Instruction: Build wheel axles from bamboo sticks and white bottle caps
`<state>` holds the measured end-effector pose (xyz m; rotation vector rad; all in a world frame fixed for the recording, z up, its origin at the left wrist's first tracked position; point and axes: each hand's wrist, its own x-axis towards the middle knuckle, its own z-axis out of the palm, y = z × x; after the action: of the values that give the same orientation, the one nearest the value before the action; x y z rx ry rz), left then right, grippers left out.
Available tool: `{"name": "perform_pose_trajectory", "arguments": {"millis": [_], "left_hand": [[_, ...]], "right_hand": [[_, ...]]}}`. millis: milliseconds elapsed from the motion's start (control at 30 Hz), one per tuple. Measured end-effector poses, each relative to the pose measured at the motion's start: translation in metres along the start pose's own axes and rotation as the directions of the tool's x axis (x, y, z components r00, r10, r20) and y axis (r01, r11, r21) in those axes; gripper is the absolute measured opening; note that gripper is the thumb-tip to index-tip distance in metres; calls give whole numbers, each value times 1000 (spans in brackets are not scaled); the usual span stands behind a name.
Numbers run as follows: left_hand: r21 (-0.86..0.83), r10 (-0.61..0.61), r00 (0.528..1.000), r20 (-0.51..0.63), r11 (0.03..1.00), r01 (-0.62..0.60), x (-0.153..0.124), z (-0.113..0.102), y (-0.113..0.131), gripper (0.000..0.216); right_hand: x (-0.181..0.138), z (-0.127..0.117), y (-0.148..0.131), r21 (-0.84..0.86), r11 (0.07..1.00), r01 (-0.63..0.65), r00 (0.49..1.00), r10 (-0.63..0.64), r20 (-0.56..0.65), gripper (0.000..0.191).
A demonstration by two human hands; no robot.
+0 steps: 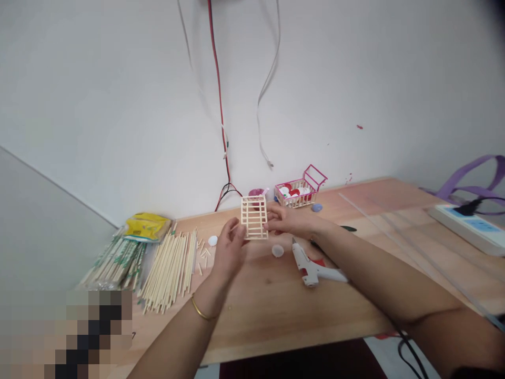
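Both hands hold up a small ladder-like lattice of pale wooden sticks (254,217) above the wooden table (276,310). My left hand (229,250), with a gold bangle on its wrist, pinches the lattice's left edge. My right hand (288,218) grips its right edge with closed fingers. A white glue gun (313,267) lies on the table just right of the hands, under my right forearm. A small white round cap (278,250) sits below the lattice.
A heap of loose wooden sticks (169,268) and packed sticks (118,260) with a yellow packet (147,226) lie at the left. A pink stick basket (300,190) with red and white pieces stands at the back. A white power strip (471,227) sits far right. Cables hang down the wall.
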<state>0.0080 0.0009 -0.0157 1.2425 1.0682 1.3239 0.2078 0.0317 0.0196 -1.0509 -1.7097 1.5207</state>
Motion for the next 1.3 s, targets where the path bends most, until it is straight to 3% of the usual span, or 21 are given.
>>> {"name": "perform_pose_trajectory", "arguments": {"millis": [67,200,333,467,833,1067,1300], "left_hand": [[-140,-145,986,78,978,155,2,-1,4,52],[-257,-211,951,224,929,267,4,-3,6,47],[-287,-214,952,216,919,272,5,-3,0,44],[-326,-200,951,235,906,271,6,-2,-5,41],[-327,-235,946,223,896,300,4,-1,-3,39],[-319,-221,952,210,905,281,1,2,1,39],[-291,-181,961,208,927,237,0,3,2,42]], "right_hand": [[1,-2,3,-27,999,-31,999,32,39,54],[2,-5,10,-114,993,-30,994,42,103,53],[3,-5,14,-139,989,49,983,-22,184,58],[3,-2,11,-112,990,90,979,-68,191,60],[-1,2,6,-63,995,73,975,-58,214,54],[-2,8,5,-135,990,47,996,-37,76,50],[-3,11,2,-174,983,57,998,-53,32,51]]}}
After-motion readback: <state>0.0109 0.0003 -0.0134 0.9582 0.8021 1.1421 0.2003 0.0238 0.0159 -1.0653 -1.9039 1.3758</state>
